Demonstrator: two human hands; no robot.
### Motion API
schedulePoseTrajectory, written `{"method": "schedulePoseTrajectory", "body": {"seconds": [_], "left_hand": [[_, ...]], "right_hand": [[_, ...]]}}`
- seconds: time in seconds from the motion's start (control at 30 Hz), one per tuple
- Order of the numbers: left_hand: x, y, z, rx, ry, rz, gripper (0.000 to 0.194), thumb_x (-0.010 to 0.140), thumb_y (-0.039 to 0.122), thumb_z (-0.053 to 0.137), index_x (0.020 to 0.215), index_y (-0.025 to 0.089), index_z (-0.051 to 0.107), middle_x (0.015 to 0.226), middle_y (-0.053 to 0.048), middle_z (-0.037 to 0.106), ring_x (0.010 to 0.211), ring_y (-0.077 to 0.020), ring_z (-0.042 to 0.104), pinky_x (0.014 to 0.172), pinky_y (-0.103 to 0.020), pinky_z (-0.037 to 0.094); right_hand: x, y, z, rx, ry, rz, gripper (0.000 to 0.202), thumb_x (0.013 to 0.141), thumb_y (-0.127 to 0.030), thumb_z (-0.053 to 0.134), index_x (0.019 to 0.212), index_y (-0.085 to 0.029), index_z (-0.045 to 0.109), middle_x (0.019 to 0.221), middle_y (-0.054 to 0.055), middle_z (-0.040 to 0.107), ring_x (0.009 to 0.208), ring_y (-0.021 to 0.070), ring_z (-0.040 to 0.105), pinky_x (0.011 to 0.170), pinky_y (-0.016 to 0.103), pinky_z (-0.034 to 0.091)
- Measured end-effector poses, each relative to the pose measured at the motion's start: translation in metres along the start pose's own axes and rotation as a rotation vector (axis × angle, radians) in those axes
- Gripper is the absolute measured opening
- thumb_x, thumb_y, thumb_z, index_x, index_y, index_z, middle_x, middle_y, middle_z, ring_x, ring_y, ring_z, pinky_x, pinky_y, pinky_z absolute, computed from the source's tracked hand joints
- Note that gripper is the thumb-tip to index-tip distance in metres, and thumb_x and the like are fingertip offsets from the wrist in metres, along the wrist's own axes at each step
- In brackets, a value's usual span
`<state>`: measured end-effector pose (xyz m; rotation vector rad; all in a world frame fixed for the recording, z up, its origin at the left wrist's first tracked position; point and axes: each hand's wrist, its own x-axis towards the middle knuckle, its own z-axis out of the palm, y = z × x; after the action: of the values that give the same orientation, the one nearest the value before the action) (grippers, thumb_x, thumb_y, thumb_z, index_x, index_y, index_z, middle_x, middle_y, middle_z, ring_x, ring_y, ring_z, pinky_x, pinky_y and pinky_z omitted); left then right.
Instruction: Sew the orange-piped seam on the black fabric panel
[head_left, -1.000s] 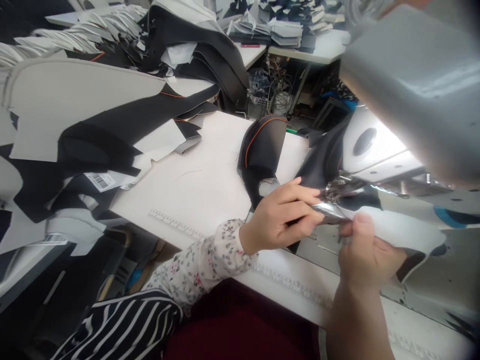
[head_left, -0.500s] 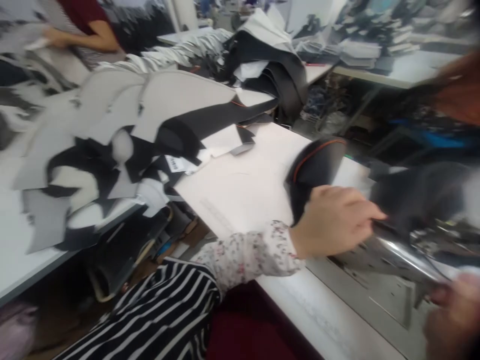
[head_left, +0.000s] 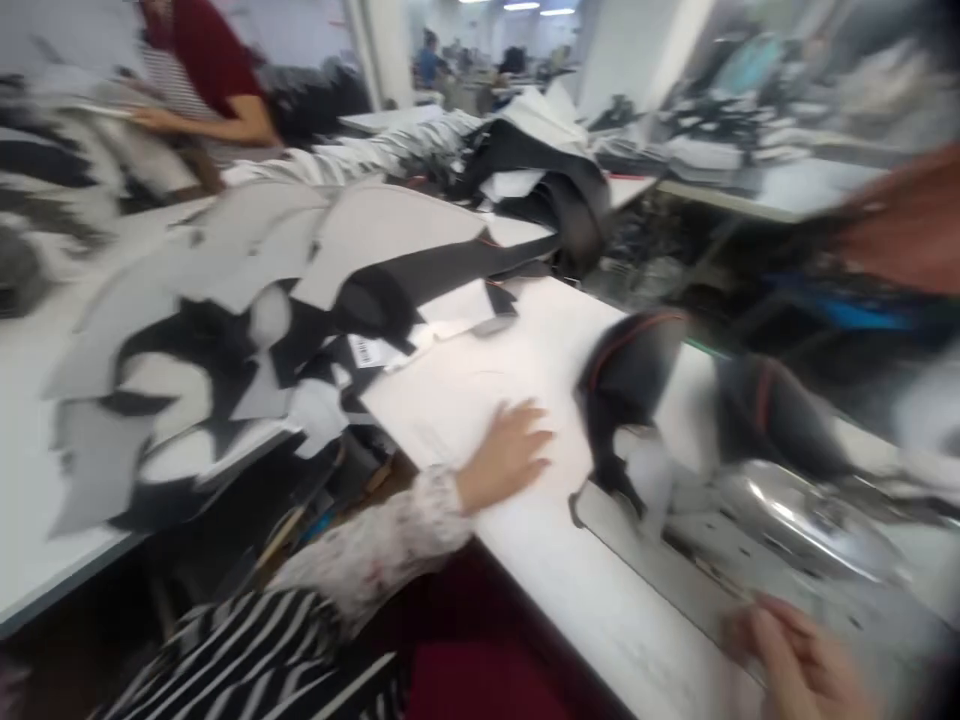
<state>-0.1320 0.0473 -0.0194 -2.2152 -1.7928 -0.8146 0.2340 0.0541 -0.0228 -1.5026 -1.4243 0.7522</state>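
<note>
Landmark: the white worktable (head_left: 487,400); every place below is told from it.
Left hand (head_left: 506,455): lies flat on the tabletop near the front edge, fingers spread and loose, gripping nothing.
Right hand (head_left: 795,665): low at the front right of the table, at the near edge of the metal machine bed (head_left: 750,545); fingers are curled, but blur hides whether they pinch anything, so I cannot tell.
Black piece with orange piping (head_left: 630,375): stands humped on the tabletop to the right of the left hand, apart from it, its lower end touching the far corner of the machine bed.
Cut panels (head_left: 247,330): a loose heap of grey and black pieces on the neighbouring table to the left, some overhanging the gap between the tables.
Co-worker: a person in a red top (head_left: 210,60) well behind the table, at the far left, handling other pieces.
Risk, slipping piece: in my judgement the black piece is free of both hands, so a nudge could tip it off its hump.
Risk, snag: its lower end lies by the bed, where it could catch.
Risk, heap: the overhanging panels could slide into the gap if brushed.
Risk, sight: the view is smeared, so a reach could be misplaced.
</note>
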Motion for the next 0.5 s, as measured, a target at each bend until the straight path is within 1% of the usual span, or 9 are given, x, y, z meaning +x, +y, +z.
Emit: {"method": "schedulePoseTrajectory", "body": {"seconds": [0.03, 0.07, 0.1, 0.13, 0.2, 0.27, 0.33, 0.43, 0.5], "left_hand": [[-0.022, -0.010, -0.003, -0.015, 0.011, -0.022, 0.030, 0.096, 0.033, 0.059, 0.121, 0.019, 0.067, 0.133, -0.015, 0.064, 0.135, -0.0344, 0.055, 0.110, -0.065, 0.045], [-0.040, -0.017, -0.006, -0.028, 0.023, -0.040, 0.030, 0.096, 0.027, 0.059, 0.123, 0.016, 0.066, 0.131, -0.017, 0.064, 0.134, -0.0358, 0.055, 0.109, -0.065, 0.045], [-0.056, -0.023, -0.009, -0.044, 0.031, -0.044, 0.032, 0.095, 0.023, 0.059, 0.125, 0.016, 0.065, 0.130, -0.018, 0.064, 0.133, -0.0358, 0.055, 0.109, -0.064, 0.045], [-0.068, -0.028, -0.011, -0.061, 0.049, -0.045, 0.030, 0.094, 0.019, 0.058, 0.122, 0.015, 0.066, 0.124, -0.017, 0.067, 0.129, -0.0344, 0.058, 0.109, -0.063, 0.046], [-0.081, -0.031, -0.014, -0.094, 0.084, -0.028, 0.024, 0.091, 0.014, 0.060, 0.113, 0.018, 0.069, 0.113, -0.011, 0.070, 0.121, -0.0300, 0.062, 0.111, -0.058, 0.045], [-0.085, -0.030, -0.015, -0.113, 0.098, -0.015, 0.022, 0.089, 0.013, 0.061, 0.107, 0.019, 0.070, 0.109, -0.008, 0.071, 0.116, -0.0276, 0.063, 0.113, -0.055, 0.045], [-0.083, -0.027, -0.013, -0.116, 0.091, -0.010, 0.020, 0.088, 0.014, 0.061, 0.106, 0.019, 0.070, 0.110, -0.008, 0.070, 0.117, -0.0274, 0.063, 0.112, -0.054, 0.046], [-0.080, -0.024, -0.013, -0.099, 0.072, -0.020, 0.018, 0.090, 0.016, 0.058, 0.104, 0.018, 0.070, 0.110, -0.009, 0.069, 0.117, -0.0276, 0.062, 0.108, -0.053, 0.050], [-0.079, -0.025, -0.014, -0.074, 0.047, -0.033, 0.019, 0.092, 0.018, 0.056, 0.105, 0.017, 0.071, 0.112, -0.011, 0.067, 0.118, -0.0273, 0.061, 0.104, -0.051, 0.053]], "right_hand": [[-0.012, 0.000, -0.010, -0.106, -0.001, 0.053, 0.050, 0.076, -0.062, 0.074, 0.097, -0.017, 0.070, 0.076, 0.008, 0.068, 0.066, 0.0231, 0.065, 0.060, 0.033, 0.052], [-0.022, -0.003, -0.016, -0.189, -0.008, 0.090, 0.050, 0.078, -0.064, 0.070, 0.099, -0.018, 0.070, 0.079, 0.008, 0.068, 0.071, 0.0237, 0.066, 0.065, 0.034, 0.053], [-0.031, -0.006, -0.019, -0.261, -0.018, 0.105, 0.048, 0.085, -0.064, 0.063, 0.101, -0.019, 0.070, 0.082, 0.008, 0.068, 0.075, 0.0227, 0.065, 0.070, 0.034, 0.053], [-0.037, -0.009, -0.020, -0.256, 0.000, 0.093, 0.044, 0.088, -0.061, 0.061, 0.100, -0.019, 0.069, 0.081, 0.007, 0.066, 0.075, 0.0205, 0.064, 0.072, 0.031, 0.052], [-0.041, -0.011, -0.016, -0.151, 0.026, 0.068, 0.041, 0.092, -0.058, 0.059, 0.103, -0.019, 0.067, 0.082, 0.005, 0.065, 0.077, 0.0176, 0.062, 0.074, 0.028, 0.052], [-0.040, -0.006, -0.005, -0.104, 0.015, 0.060, 0.044, 0.094, -0.060, 0.055, 0.104, -0.019, 0.065, 0.081, 0.005, 0.064, 0.075, 0.0169, 0.061, 0.072, 0.027, 0.052], [-0.038, 0.000, 0.008, -0.116, -0.026, 0.043, 0.043, 0.094, -0.059, 0.053, 0.102, -0.019, 0.066, 0.086, 0.005, 0.066, 0.075, 0.0174, 0.062, 0.072, 0.029, 0.052], [-0.036, 0.004, 0.025, -0.169, -0.135, -0.029, 0.039, 0.092, -0.056, 0.055, 0.100, -0.021, 0.069, 0.098, 0.005, 0.070, 0.085, 0.0194, 0.065, 0.079, 0.032, 0.052], [-0.037, 0.004, 0.027, -0.200, -0.211, -0.098, 0.038, 0.091, -0.056, 0.053, 0.098, -0.023, 0.070, 0.102, 0.004, 0.071, 0.091, 0.0212, 0.066, 0.085, 0.034, 0.052]]}}
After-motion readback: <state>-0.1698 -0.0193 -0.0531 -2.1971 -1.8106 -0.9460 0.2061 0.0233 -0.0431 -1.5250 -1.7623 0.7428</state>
